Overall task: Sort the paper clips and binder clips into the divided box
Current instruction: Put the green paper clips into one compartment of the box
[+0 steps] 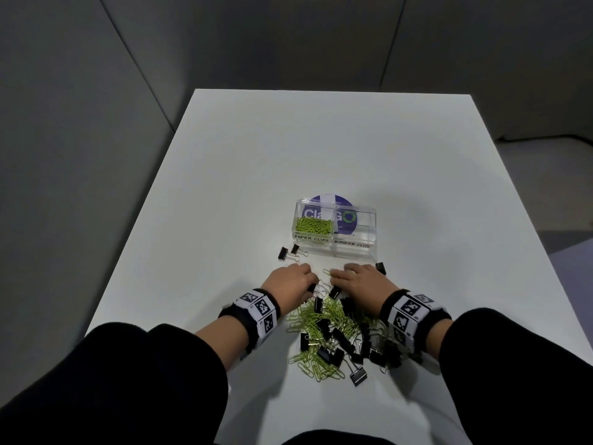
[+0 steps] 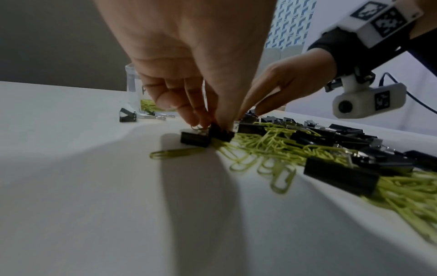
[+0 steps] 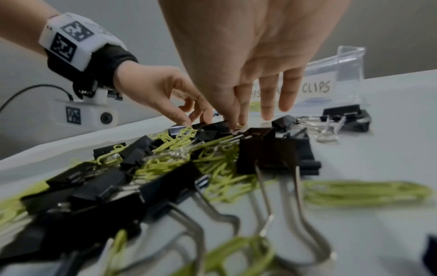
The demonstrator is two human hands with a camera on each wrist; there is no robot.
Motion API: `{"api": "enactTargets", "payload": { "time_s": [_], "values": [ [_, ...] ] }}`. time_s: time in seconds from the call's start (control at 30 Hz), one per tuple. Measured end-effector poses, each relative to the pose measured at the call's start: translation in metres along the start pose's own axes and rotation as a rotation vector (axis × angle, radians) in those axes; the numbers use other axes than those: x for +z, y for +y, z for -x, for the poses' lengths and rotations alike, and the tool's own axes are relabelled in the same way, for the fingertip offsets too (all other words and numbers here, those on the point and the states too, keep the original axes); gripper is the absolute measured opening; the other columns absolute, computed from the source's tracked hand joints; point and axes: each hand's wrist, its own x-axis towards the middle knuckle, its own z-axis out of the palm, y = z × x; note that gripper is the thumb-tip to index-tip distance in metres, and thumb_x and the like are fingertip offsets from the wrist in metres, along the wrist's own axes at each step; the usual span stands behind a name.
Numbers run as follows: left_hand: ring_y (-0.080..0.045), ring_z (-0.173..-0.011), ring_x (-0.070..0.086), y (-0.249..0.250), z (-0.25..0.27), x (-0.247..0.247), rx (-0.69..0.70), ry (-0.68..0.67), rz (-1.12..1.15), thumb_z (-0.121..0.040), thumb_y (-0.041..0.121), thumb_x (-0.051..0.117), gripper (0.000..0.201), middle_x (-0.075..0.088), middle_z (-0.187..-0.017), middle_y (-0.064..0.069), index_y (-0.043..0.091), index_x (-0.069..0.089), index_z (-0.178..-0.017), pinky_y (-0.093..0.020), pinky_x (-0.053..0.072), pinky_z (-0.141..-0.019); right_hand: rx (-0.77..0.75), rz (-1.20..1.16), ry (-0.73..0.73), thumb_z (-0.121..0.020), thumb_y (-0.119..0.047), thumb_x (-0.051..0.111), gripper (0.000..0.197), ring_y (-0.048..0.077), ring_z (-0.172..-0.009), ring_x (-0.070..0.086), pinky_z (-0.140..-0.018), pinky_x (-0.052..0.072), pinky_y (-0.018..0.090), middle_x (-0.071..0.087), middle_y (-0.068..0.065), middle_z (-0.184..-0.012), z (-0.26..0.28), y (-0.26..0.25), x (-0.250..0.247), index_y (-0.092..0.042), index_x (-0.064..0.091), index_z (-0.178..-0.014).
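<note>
A clear divided box (image 1: 353, 249) stands mid-table; its left cell, labelled PAPER CLIPS, holds green paper clips (image 1: 313, 225), and I see nothing in the cell labelled BINDER CLIPS. Just in front of me lies a mixed pile (image 1: 333, 335) of green paper clips and black binder clips. At the pile's far edge my left hand (image 1: 309, 285) pinches a black binder clip (image 2: 221, 133) between thumb and fingers. Beside it, my right hand (image 1: 333, 276) has thumb and forefinger tips meeting on a green paper clip (image 1: 327, 272) on the table, its other fingers (image 3: 287, 93) straight.
Two binder clips (image 1: 287, 252) lie apart, left of the box. Another binder clip (image 1: 380, 267) sits by my right hand's outer side. The white table (image 1: 321, 149) ends in a left edge beside grey walls. A purple round sticker (image 1: 343, 216) shows through the box.
</note>
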Motion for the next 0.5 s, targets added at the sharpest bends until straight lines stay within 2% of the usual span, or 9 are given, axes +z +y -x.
{"api": "enactTargets", "payload": {
  "time_s": [0.07, 0.13, 0.23, 0.3, 0.4, 0.5],
  "values": [
    [-0.023, -0.109, 0.052, 0.000, 0.000, 0.000, -0.023, 0.008, 0.026, -0.093, 0.030, 0.051, 0.032, 0.053, -0.119, -0.005, 0.015, 0.052, -0.120, -0.036, 0.046, -0.082, -0.004, -0.039, 0.129, -0.092, -0.014, 0.049, 0.035, 0.030, -0.123, 0.048, -0.096, 0.040, 0.042, 0.052, 0.006, -0.136, 0.004, 0.000, 0.004, -0.015, 0.052, -0.127],
    [-0.022, -0.109, 0.052, 0.000, 0.000, 0.000, -0.039, 0.014, 0.063, -0.091, 0.030, 0.054, 0.030, 0.053, -0.118, -0.004, 0.015, 0.052, -0.116, -0.035, 0.045, -0.082, 0.049, -0.055, 0.254, -0.090, -0.019, 0.055, 0.026, 0.032, -0.105, 0.058, -0.086, 0.046, 0.041, 0.065, 0.009, -0.114, 0.004, -0.003, 0.004, -0.013, 0.060, -0.114],
    [-0.022, -0.107, 0.052, 0.000, 0.000, 0.001, -0.053, 0.020, 0.123, -0.089, 0.027, 0.056, 0.023, 0.056, -0.115, -0.003, 0.015, 0.054, -0.109, -0.034, 0.043, -0.082, 0.167, -0.082, 0.158, -0.093, -0.035, 0.045, 0.034, 0.029, -0.111, 0.050, -0.091, 0.039, 0.038, 0.062, 0.008, -0.114, 0.000, -0.013, -0.002, -0.012, 0.057, -0.113],
    [-0.022, -0.105, 0.052, 0.000, 0.000, 0.001, -0.051, 0.024, 0.126, -0.089, 0.024, 0.056, 0.019, 0.059, -0.111, -0.003, 0.015, 0.056, -0.106, -0.034, 0.043, -0.081, 0.206, -0.060, 0.069, -0.090, -0.040, 0.047, 0.037, 0.029, -0.113, 0.048, -0.092, 0.038, 0.039, 0.061, 0.008, -0.114, -0.006, -0.019, -0.006, -0.011, 0.057, -0.110],
    [-0.021, -0.101, 0.055, -0.002, 0.002, -0.001, -0.058, 0.025, 0.164, -0.089, 0.026, 0.056, 0.017, 0.062, -0.107, -0.002, 0.016, 0.057, -0.103, -0.032, 0.043, -0.079, 0.242, -0.117, -0.004, -0.087, -0.036, 0.054, 0.033, 0.029, -0.110, 0.050, -0.091, 0.040, 0.039, 0.060, 0.010, -0.113, -0.010, -0.024, -0.008, -0.010, 0.055, -0.108],
    [-0.017, -0.093, 0.057, -0.012, 0.000, -0.005, -0.100, 0.050, 0.248, -0.091, 0.032, 0.054, 0.021, 0.063, -0.105, 0.001, 0.017, 0.056, -0.105, -0.027, 0.040, -0.074, 0.246, -0.301, -0.041, -0.085, -0.026, 0.059, 0.024, 0.028, -0.105, 0.053, -0.084, 0.043, 0.036, 0.057, 0.011, -0.112, -0.009, -0.023, -0.010, -0.011, 0.052, -0.101]
  ]
}}
